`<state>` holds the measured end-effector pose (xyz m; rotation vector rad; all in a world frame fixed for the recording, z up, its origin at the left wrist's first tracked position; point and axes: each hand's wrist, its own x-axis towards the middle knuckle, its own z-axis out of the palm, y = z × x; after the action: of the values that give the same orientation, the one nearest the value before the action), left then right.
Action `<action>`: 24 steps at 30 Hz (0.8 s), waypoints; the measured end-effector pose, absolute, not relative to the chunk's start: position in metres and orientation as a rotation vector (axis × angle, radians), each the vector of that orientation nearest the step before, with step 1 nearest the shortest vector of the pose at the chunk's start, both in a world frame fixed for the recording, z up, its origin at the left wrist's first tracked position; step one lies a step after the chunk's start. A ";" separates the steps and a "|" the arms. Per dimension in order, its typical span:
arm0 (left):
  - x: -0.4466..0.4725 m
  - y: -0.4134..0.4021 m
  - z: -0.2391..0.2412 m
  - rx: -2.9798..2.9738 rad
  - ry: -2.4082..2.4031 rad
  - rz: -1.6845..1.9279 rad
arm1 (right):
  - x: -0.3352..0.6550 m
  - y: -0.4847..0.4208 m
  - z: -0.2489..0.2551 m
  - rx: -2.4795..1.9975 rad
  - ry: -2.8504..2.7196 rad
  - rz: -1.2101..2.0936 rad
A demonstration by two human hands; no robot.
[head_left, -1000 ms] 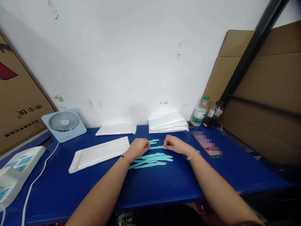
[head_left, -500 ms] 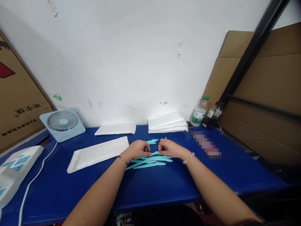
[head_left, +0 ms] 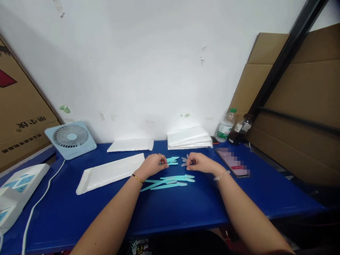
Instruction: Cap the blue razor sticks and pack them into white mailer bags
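Several slim teal eyebrow razors (head_left: 172, 184) lie crossed over one another on the blue table in front of me. Farther back is a smaller group of teal razors (head_left: 173, 161). My left hand (head_left: 152, 164) is at that group's left end, its thumb and fingers pinched on a razor mostly hidden by the hand. To the right, my right hand (head_left: 202, 164) hovers beside several small clear caps (head_left: 183, 161). Its thumb and fingertips are drawn together at the caps; whether one is held is too small to make out.
A white padded mailer (head_left: 111, 173) lies at left, another mailer (head_left: 130, 145) by the wall, and a stack of them (head_left: 188, 138) farther right. A fan (head_left: 71, 140), power strip (head_left: 21, 191) and white cord stand left. Two bottles (head_left: 225, 125) and a phone (head_left: 233, 163) are right.
My hands were close together over the front pile, both at one razor. Now they are apart: the left has moved back to the rear razors, the right outward to the clear caps.
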<state>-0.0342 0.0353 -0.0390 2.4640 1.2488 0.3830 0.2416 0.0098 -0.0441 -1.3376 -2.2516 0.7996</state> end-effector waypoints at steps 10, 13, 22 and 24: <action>-0.022 0.026 -0.040 2.460 1.058 0.231 | 0.229 0.006 -0.045 -1.295 -2.377 0.793; -0.026 0.029 -0.037 2.554 1.129 0.293 | 0.232 0.011 -0.048 -1.292 -2.333 0.729; -0.046 0.036 -0.029 2.413 1.357 0.417 | 0.240 0.003 -0.036 -1.367 -2.234 0.743; -0.043 0.031 -0.026 2.398 1.280 0.402 | 0.235 -0.003 -0.035 -1.317 -2.373 0.826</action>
<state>-0.0431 0.0314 -0.0264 2.3981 1.2801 0.4019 0.2347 -0.0030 -0.0350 -1.3170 -2.3728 0.8257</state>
